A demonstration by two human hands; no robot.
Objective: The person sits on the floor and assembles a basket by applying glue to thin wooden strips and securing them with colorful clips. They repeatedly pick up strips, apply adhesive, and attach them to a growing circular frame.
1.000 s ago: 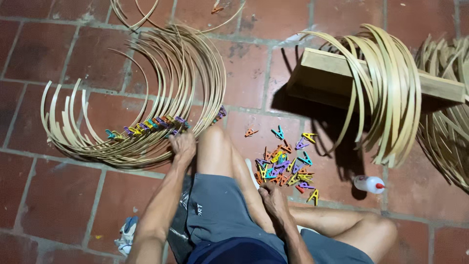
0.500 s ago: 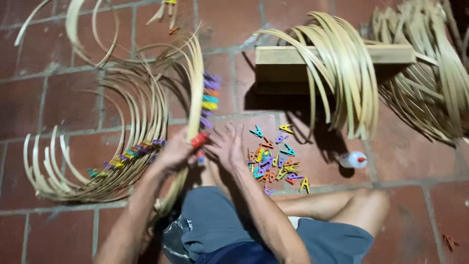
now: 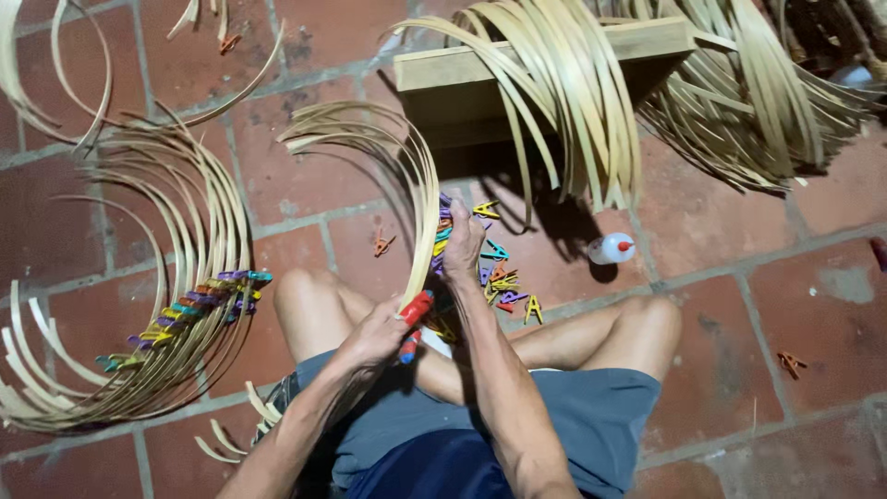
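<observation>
One bundle of bamboo strips (image 3: pixel 420 176) is gripped by both hands' closed fingers: left hand (image 3: pixel 374 334), right hand (image 3: pixel 462 242).

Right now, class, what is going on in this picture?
A person sits on the red brick floor holding a bundle of curved pale bamboo strips clamped with colourful plastic clothespins. The left hand grips the bundle's lower end by a red clothespin; the right hand rests higher up. Loose colourful clothespins lie beside the knee, with a small white bottle nearby.
</observation>
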